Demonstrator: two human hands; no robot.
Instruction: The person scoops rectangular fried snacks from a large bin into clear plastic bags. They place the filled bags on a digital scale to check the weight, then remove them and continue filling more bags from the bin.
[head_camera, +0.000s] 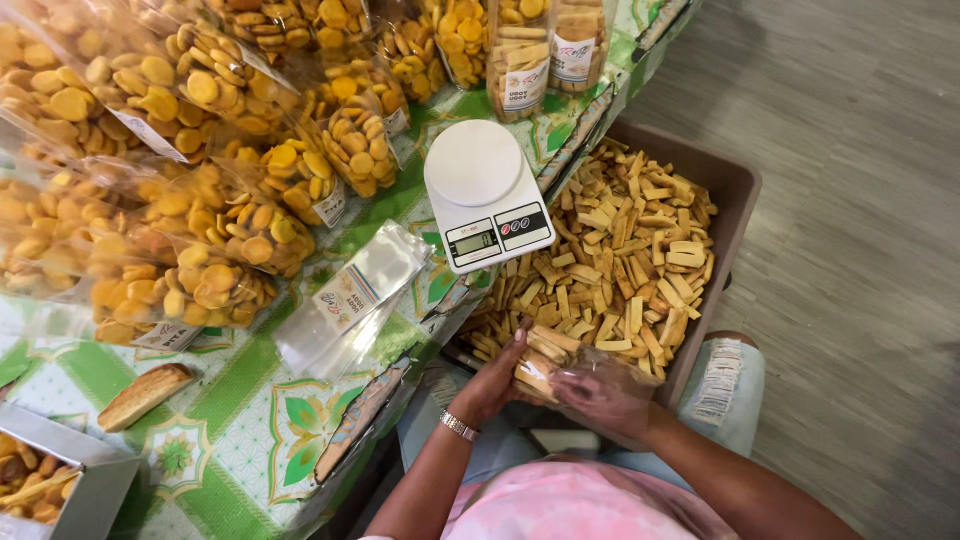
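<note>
Holding a stack of rectangular biscuit sticks (540, 358) low in the centre of the frame, the left hand (495, 385) wraps its fingers around the near end of the bundle, closed on it. The right hand (600, 392) sits just to the right, seen through a clear plastic bag (610, 375) that covers it; whether its fingers grip the sticks or only the film I cannot tell, though it seems curled around the bag mouth.

The sticks look dry, stiff and light, and probably brittle: they would likely snap if squeezed across the middle, so a hold along the long sides of the whole stack, keeping the pieces parallel, seems safest. The bag is thin, limp and slippery, best pinched at its open edge.

Just above the hands, a brown tub (735, 185) holds a loose heap of the same sticks. A white kitchen scale (485, 190) stands on the green patterned tablecloth (240, 430) in the upper centre. Empty labelled bags (350, 300) lie left of centre, and filled bags of round yellow biscuits (200, 230) crowd the upper left.
</note>
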